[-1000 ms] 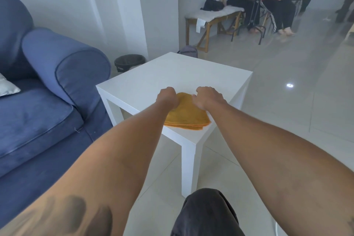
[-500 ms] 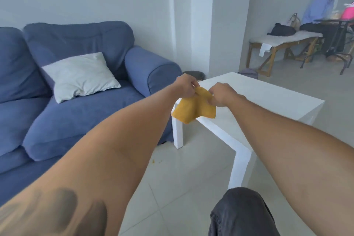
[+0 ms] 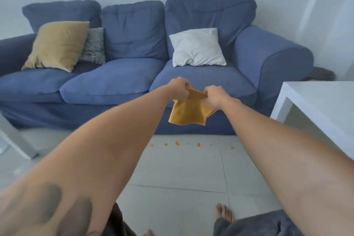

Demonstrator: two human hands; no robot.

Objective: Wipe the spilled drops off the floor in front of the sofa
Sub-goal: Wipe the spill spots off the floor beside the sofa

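An orange cloth (image 3: 186,113) hangs in the air in front of the blue sofa (image 3: 122,80). My left hand (image 3: 180,88) pinches its upper left corner and my right hand (image 3: 215,96) pinches the upper right corner, both with arms stretched forward. Below the cloth, several small orange drops (image 3: 177,143) lie in a row on the pale tiled floor (image 3: 182,170), close to the sofa's base.
A white side table (image 3: 323,105) stands at the right, and another white leg (image 3: 17,145) stands at the left. Three cushions lie on the sofa: yellow (image 3: 57,44), patterned (image 3: 93,46), white (image 3: 197,47). My bare feet (image 3: 224,212) are at the bottom edge.
Both hands lifted the cloth off the white table. My view turned left from the table to face the sofa, and the drops on the floor came into sight.
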